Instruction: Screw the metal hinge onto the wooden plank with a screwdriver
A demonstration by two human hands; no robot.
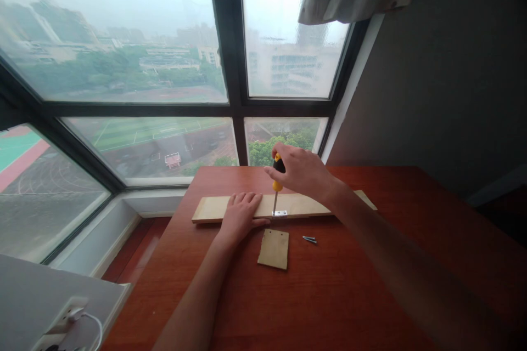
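Head view: we find one metal plate at the near edge of one long board. One screwdriver, pinched in the right hand, stands at the plate's left end; the left hand, fingers slightly spread, rests on the board. We judge fastening unfinished: at least two screws lie loose on the counter, beside one small panel.
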